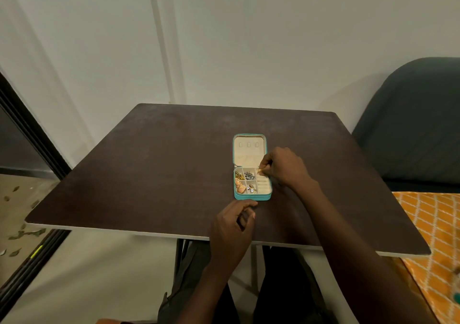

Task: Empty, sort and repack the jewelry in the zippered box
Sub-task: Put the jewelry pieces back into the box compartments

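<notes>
Teal zippered jewelry box (252,197) lying open near table centre, slightly toward 3 o'clock, on dark brown table (149,169). Lid (249,150) folded flat toward 12 o'clock, cream lining showing, three small tabs near its far edge. Base tray divided into compartments: gold pieces (239,175) at 10 o'clock corner, silver-grey pieces (249,175) just beside them toward 3 o'clock, rose-gold cluster (240,186) at 7 o'clock corner, small stone-set pieces (252,188) next to it. Ring rolls (263,185) along 3 o'clock side, cream.

Right hand (283,168) over 2 o'clock corner of tray, thumb and forefinger closed in a pinch on a small gold item (260,171); kind of item too small to tell. Left hand (232,226) at 6 o'clock of box, just short of its near wall, fingers loosely curled, nothing visible in grasp.

Dark grey chair (418,124) at 3 o'clock of table. Orange patterned cloth (433,224) at 4 o'clock.
</notes>
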